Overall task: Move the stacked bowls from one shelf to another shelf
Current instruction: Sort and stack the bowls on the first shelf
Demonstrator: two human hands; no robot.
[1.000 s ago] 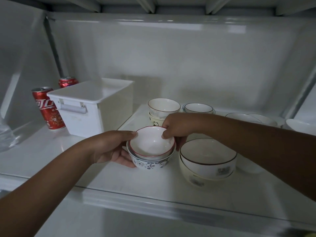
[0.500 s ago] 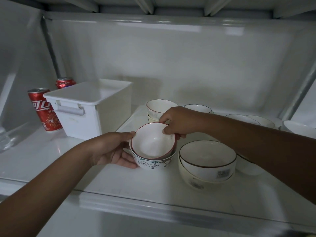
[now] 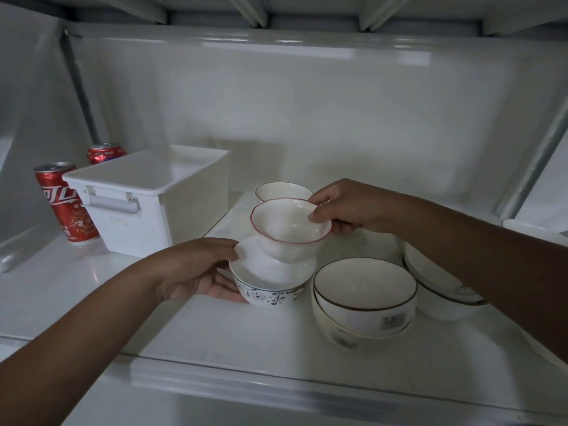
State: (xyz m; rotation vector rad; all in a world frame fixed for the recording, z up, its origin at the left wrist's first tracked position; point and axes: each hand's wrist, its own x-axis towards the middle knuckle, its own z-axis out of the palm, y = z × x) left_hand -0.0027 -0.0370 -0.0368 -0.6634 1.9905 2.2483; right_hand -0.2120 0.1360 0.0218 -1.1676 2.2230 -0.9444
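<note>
A small white bowl with a red rim (image 3: 285,224) hangs just above a floral-patterned bowl (image 3: 270,290) that stands on the white shelf (image 3: 215,333). My right hand (image 3: 341,210) pinches the red-rimmed bowl at its right rim. My left hand (image 3: 196,272) grips the floral bowl from its left side, thumb on the rim. Right of them stands a stack of two cream bowls with brown rims (image 3: 364,302).
A white lidded box (image 3: 147,198) stands to the left, with two red cans (image 3: 66,202) beside and behind it. More bowls sit at the back (image 3: 281,190) and at the far right (image 3: 442,290). The shelf's front edge runs along the bottom.
My right hand has lifted the red-rimmed bowl up out of the floral bowl. My left hand stays on the floral bowl on the shelf.
</note>
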